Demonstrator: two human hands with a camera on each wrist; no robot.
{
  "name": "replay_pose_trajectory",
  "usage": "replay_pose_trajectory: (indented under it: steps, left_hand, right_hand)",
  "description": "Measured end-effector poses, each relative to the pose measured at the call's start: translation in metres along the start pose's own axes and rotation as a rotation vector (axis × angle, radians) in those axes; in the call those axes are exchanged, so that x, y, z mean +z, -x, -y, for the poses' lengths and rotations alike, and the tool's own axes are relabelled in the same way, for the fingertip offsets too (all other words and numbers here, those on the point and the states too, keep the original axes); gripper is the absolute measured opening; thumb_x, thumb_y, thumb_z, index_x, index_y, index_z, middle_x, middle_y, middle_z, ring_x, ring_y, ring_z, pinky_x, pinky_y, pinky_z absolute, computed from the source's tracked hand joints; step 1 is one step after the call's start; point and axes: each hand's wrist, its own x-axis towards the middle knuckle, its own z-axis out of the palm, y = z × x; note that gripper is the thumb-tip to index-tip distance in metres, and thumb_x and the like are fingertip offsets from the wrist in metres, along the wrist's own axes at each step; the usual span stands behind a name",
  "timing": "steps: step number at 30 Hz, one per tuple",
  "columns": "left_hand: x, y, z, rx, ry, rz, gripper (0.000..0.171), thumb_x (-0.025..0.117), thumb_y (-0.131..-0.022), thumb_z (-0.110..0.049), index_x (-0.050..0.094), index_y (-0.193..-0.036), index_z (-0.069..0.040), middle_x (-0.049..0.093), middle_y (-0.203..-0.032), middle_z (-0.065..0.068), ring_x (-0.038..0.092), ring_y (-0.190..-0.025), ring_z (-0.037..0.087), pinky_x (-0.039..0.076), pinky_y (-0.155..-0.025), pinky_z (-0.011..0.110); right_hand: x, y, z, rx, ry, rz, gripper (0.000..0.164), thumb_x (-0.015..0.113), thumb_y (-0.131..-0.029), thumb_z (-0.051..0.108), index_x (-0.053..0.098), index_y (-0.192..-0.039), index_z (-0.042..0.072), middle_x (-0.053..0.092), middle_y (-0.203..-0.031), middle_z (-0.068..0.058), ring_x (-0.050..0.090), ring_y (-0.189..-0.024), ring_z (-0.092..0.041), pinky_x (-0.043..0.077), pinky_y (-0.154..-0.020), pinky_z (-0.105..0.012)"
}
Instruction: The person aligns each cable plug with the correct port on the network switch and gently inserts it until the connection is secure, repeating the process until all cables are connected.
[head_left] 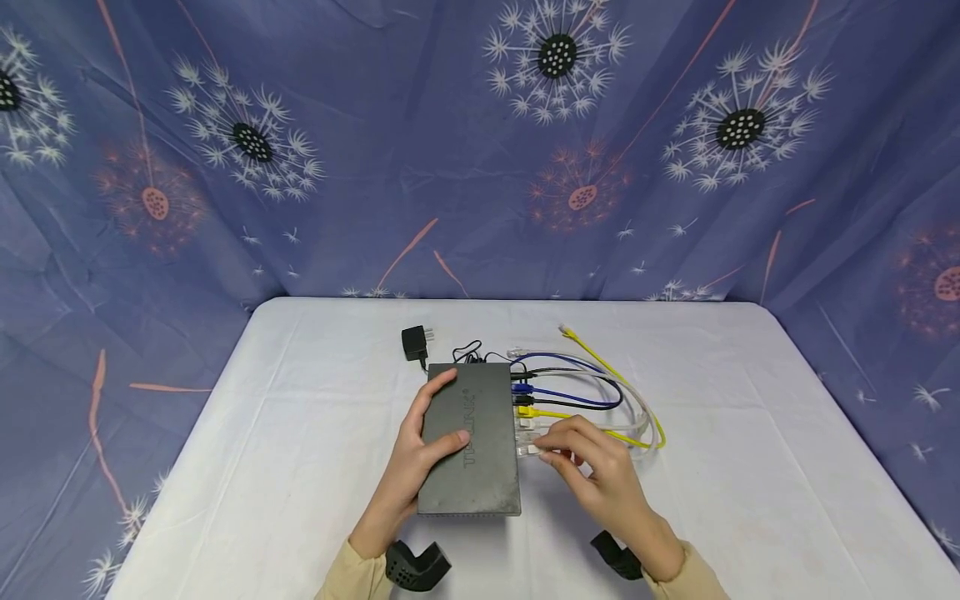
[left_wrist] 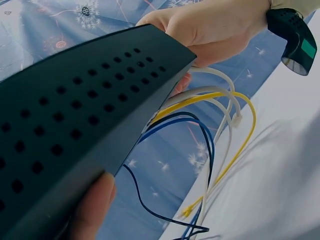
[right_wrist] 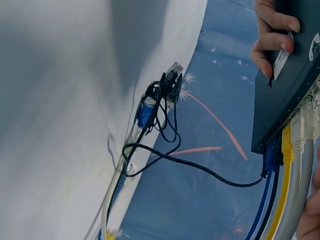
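Observation:
A dark grey network switch [head_left: 491, 487] is raised over the white table, its row of ports facing right. My left hand [head_left: 423, 446] grips it from the left side, thumb on the top face and fingers under the base, where the right wrist view shows them beside a white label [right_wrist: 283, 59]. At the port edge my right hand [head_left: 600, 467] pinches a clear network cable plug [head_left: 528, 450] at the socket nearest me. Blue [head_left: 522, 388], black [head_left: 523, 401] and yellow [head_left: 528, 412] plugs sit in ports farther up, with a whitish plug [right_wrist: 297, 127] beside the yellow one.
Behind the switch lies a black power adapter [head_left: 414, 342] with a thin coiled cord [head_left: 468, 350]. Cables loop out to the right, and the loose yellow cable end [head_left: 567, 332] lies toward the back. A patterned blue curtain [head_left: 420, 167] hangs behind the white table [head_left: 787, 467].

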Motion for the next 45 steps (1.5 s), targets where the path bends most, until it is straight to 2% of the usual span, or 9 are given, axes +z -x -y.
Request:
replay_pose_trajectory:
  steps: [4, 13, 23, 33, 38, 45]
  left_hand:
    - [0.000, -0.001, 0.001, 0.001, -0.008, -0.002, 0.071, 0.068, -0.083, -0.006, 0.040, -0.145, -0.028, 0.035, -0.145, 0.005, 0.035, -0.125, 0.030, 0.031, -0.097, 0.045]
    - [0.000, 0.000, 0.002, 0.007, -0.004, -0.021, 0.070, 0.067, -0.084, -0.008, 0.040, -0.145, -0.029, 0.033, -0.147, 0.005, 0.034, -0.126, 0.032, 0.033, -0.095, 0.045]
    - [0.000, 0.000, 0.001, 0.011, -0.063, -0.033, 0.070, 0.068, -0.083, -0.011, 0.040, -0.144, -0.032, 0.031, -0.149, -0.001, 0.033, -0.130, 0.029, 0.026, -0.099, 0.050]
    - [0.002, 0.000, 0.003, 0.013, -0.072, -0.026, 0.069, 0.066, -0.085, -0.013, 0.039, -0.145, -0.032, 0.028, -0.151, 0.000, 0.030, -0.133, 0.031, 0.026, -0.099, 0.053]
    - [0.004, 0.000, 0.005, 0.010, -0.062, -0.028, 0.069, 0.066, -0.084, -0.014, 0.038, -0.145, -0.033, 0.026, -0.152, -0.001, 0.029, -0.134, 0.029, 0.024, -0.100, 0.053]
    - [0.005, 0.002, 0.005, -0.008, -0.064, -0.043, 0.069, 0.067, -0.084, -0.013, 0.040, -0.143, -0.035, 0.030, -0.149, -0.002, 0.032, -0.131, 0.027, 0.029, -0.098, 0.049]
  right_hand:
    - [0.001, 0.001, -0.001, 0.011, -0.025, -0.016, 0.011, 0.066, -0.091, 0.014, 0.070, -0.090, 0.003, 0.062, -0.085, -0.007, 0.054, -0.066, -0.010, 0.039, -0.054, -0.013]
    - [0.010, 0.006, -0.002, 0.028, -0.034, -0.045, 0.013, 0.067, -0.090, 0.014, 0.070, -0.089, 0.002, 0.061, -0.083, -0.005, 0.053, -0.064, -0.008, 0.041, -0.055, -0.013]
    - [0.013, 0.002, 0.001, -0.012, -0.028, -0.086, 0.014, 0.067, -0.090, 0.013, 0.070, -0.085, 0.000, 0.060, -0.080, -0.006, 0.052, -0.061, -0.009, 0.041, -0.052, -0.013]
    - [0.016, 0.004, 0.002, -0.008, -0.011, -0.110, 0.016, 0.067, -0.090, 0.014, 0.069, -0.083, 0.000, 0.060, -0.080, -0.006, 0.052, -0.060, -0.008, 0.041, -0.054, -0.013]
    - [0.017, 0.003, 0.002, -0.043, -0.017, -0.118, 0.014, 0.068, -0.089, 0.010, 0.069, -0.082, -0.002, 0.060, -0.079, -0.008, 0.052, -0.060, -0.009, 0.042, -0.054, -0.013]
    - [0.015, 0.005, 0.001, -0.042, -0.008, -0.088, 0.018, 0.066, -0.091, 0.014, 0.069, -0.083, -0.002, 0.058, -0.077, -0.005, 0.051, -0.059, -0.008, 0.042, -0.054, -0.013]
